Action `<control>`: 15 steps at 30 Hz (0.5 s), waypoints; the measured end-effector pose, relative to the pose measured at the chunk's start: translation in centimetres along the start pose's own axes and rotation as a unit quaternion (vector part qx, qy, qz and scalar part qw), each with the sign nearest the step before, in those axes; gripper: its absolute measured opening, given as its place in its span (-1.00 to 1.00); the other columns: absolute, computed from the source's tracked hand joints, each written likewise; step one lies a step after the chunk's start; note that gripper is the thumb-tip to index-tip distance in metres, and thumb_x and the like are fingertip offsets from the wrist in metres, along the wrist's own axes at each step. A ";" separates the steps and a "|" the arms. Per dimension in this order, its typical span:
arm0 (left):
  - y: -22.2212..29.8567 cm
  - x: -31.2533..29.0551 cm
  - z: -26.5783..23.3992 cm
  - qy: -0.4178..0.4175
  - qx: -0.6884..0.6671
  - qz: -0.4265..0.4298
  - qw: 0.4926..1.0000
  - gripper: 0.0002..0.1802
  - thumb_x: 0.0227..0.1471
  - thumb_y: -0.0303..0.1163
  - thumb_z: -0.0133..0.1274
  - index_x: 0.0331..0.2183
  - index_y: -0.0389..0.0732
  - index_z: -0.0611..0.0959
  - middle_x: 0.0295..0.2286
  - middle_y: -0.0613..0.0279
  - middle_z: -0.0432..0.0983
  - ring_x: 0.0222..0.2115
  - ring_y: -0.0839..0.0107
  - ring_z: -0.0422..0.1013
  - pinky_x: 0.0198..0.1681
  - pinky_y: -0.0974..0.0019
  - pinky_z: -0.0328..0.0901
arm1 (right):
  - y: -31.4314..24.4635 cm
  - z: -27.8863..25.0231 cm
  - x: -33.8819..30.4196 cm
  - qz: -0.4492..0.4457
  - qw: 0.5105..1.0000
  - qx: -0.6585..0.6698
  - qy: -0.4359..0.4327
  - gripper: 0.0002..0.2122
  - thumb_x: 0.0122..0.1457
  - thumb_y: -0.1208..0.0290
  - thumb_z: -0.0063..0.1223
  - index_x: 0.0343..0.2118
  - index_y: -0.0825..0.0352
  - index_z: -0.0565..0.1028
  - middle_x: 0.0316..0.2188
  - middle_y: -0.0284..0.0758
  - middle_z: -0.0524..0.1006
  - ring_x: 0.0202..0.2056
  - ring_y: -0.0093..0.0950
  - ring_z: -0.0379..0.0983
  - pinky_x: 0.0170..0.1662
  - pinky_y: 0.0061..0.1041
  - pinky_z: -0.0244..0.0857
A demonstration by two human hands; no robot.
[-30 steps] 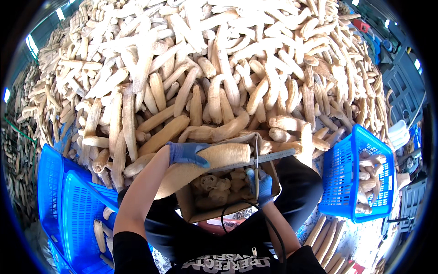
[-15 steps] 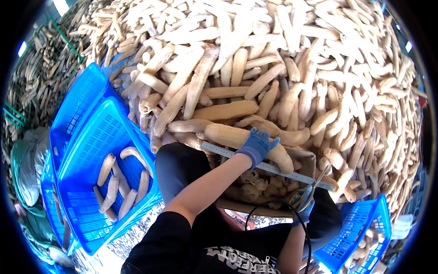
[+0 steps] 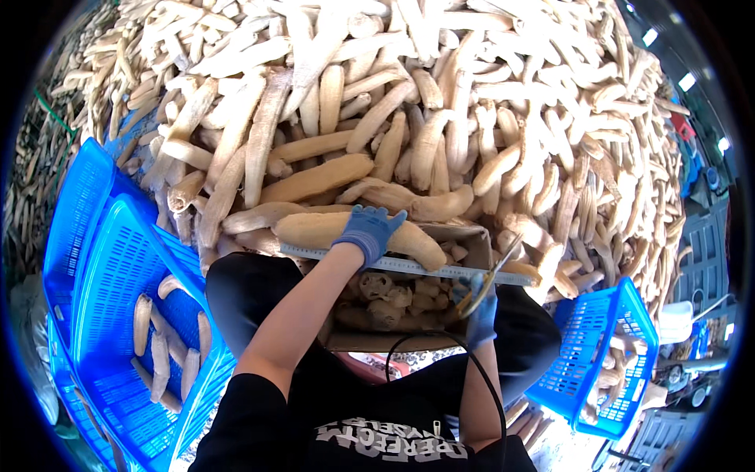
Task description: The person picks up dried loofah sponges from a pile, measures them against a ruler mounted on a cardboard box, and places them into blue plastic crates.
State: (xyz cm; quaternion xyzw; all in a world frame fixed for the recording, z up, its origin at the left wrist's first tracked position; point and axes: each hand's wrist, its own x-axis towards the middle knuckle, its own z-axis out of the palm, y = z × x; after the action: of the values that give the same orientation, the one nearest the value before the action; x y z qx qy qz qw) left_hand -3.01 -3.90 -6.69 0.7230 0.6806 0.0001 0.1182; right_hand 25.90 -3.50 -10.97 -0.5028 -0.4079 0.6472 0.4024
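A pale loofah (image 3: 311,229) is lying slantwise along the ruler (image 3: 393,263), over the far side of the cardboard box (image 3: 393,342), with a rounded end pointing right. The left hand (image 3: 370,230), in a blue glove, is holding it from above, fingers spreading across its top. A second ago a loofah was showing a broad flat end beside the upright tool; whether this is the same piece, I cannot tell. Now the right hand (image 3: 480,311) is gripping the tool (image 3: 494,271), a thin one with yellowish parts, apart from the loofah's end. That shift is apparently leaving the loofah set against the ruler's marks rather than meeting the tool. Below, pale pieces (image 3: 385,303) are filling the box, and a black cable (image 3: 493,377) is looping past it. Further out, blue baskets (image 3: 118,259) are standing left, another basket (image 3: 562,370) right, and a heap of loofahs (image 3: 429,141) is spreading beyond.
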 end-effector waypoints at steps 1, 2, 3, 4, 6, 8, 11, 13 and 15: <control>0.2 0.1 -0.2 0.004 0.002 0.008 1.000 -0.21 -0.20 -0.33 0.09 0.13 0.02 0.22 -0.14 0.01 0.38 -0.11 0.11 0.33 -0.04 0.07 0.17 | -0.1 0.0 0.9 -0.027 0.998 -0.051 -0.008 -0.85 0.18 0.32 -0.02 -0.27 0.25 0.35 -0.46 -0.46 0.39 -0.48 -0.61 0.35 -0.49 -0.64 0.26; 0.1 -0.1 -0.5 0.009 0.006 0.010 1.000 -0.21 -0.20 -0.32 0.10 0.13 0.02 0.22 -0.14 0.01 0.38 -0.11 0.11 0.34 -0.04 0.07 0.17 | 0.1 0.3 2.0 -0.052 0.993 -0.100 -0.023 -0.83 0.18 0.33 -0.02 -0.24 0.26 0.34 -0.44 -0.44 0.40 -0.46 -0.60 0.35 -0.47 -0.64 0.27; 0.1 -0.6 -1.4 0.017 -0.017 0.015 1.000 -0.21 -0.19 -0.31 0.10 0.13 0.02 0.22 -0.13 0.02 0.37 -0.11 0.12 0.33 -0.04 0.07 0.17 | 0.1 1.2 2.8 -0.076 0.985 -0.148 -0.047 -0.81 0.17 0.34 -0.01 -0.20 0.27 0.34 -0.43 -0.43 0.40 -0.45 -0.60 0.35 -0.44 -0.63 0.28; 0.8 -1.0 -2.2 0.027 -0.040 0.015 0.999 -0.21 -0.19 -0.29 0.11 0.13 0.02 0.21 -0.11 0.03 0.36 -0.10 0.12 0.33 -0.04 0.07 0.16 | 0.0 1.7 3.0 -0.107 0.982 -0.146 -0.052 -0.79 0.18 0.32 -0.02 -0.19 0.29 0.34 -0.42 -0.42 0.41 -0.44 -0.59 0.34 -0.42 -0.62 0.28; 0.7 -1.5 -1.9 0.051 -0.058 0.010 0.997 -0.19 -0.18 -0.20 0.12 0.14 0.03 0.19 -0.05 0.07 0.31 -0.06 0.14 0.29 -0.01 0.04 0.12 | -0.5 3.8 2.2 -0.167 0.973 -0.132 -0.088 -0.75 0.20 0.28 -0.06 -0.15 0.32 0.34 -0.40 -0.40 0.42 -0.41 -0.58 0.32 -0.36 -0.60 0.29; 0.0 -4.4 -5.2 0.122 0.003 0.040 0.992 -0.02 -0.25 0.05 0.16 0.18 0.07 0.10 0.06 0.09 0.17 0.09 0.15 0.11 0.12 -0.02 -0.09 | -0.1 2.7 3.3 -0.105 0.990 0.002 -0.098 -0.75 0.20 0.30 -0.09 -0.15 0.35 0.38 -0.32 -0.44 0.40 -0.33 -0.60 0.31 -0.30 -0.62 0.25; -3.8 -10.1 -9.9 0.086 0.003 -0.060 0.995 0.02 -0.27 0.08 0.17 0.19 0.10 0.07 0.10 0.11 0.12 0.11 0.12 0.08 0.14 -0.01 -0.08 | 0.0 0.6 4.6 -0.268 0.945 -0.160 -0.095 -0.62 0.20 0.22 -0.12 0.02 0.34 0.30 -0.25 -0.35 0.43 -0.32 -0.54 0.37 -0.27 -0.55 0.33; -6.5 -14.4 -11.1 0.062 -0.119 -0.117 0.984 -0.07 -0.27 0.04 0.19 0.14 0.03 0.20 0.03 0.05 0.25 0.02 0.08 0.22 0.07 0.05 0.10 | 0.8 1.4 5.1 -0.354 0.890 -0.273 -0.086 -0.57 0.21 0.23 -0.12 0.08 0.34 0.21 -0.17 -0.29 0.40 -0.27 -0.50 0.38 -0.25 -0.52 0.36; -8.7 -19.1 -9.5 0.156 -0.152 -0.126 0.968 -0.14 -0.28 0.01 0.20 0.09 -0.01 0.30 -0.05 0.02 0.33 -0.04 0.06 0.28 0.02 0.09 0.18 | -1.5 3.5 4.2 -0.226 0.946 -0.181 -0.143 -0.52 0.20 0.27 -0.11 0.13 0.32 0.12 -0.06 -0.20 0.34 -0.17 -0.44 0.37 -0.22 -0.50 0.36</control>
State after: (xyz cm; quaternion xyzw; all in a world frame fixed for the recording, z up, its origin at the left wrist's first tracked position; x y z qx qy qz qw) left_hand -14.54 -20.64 4.11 0.5964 0.7679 0.2016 0.1186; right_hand 21.91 0.52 -10.37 -0.3641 -0.6742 0.5197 0.3779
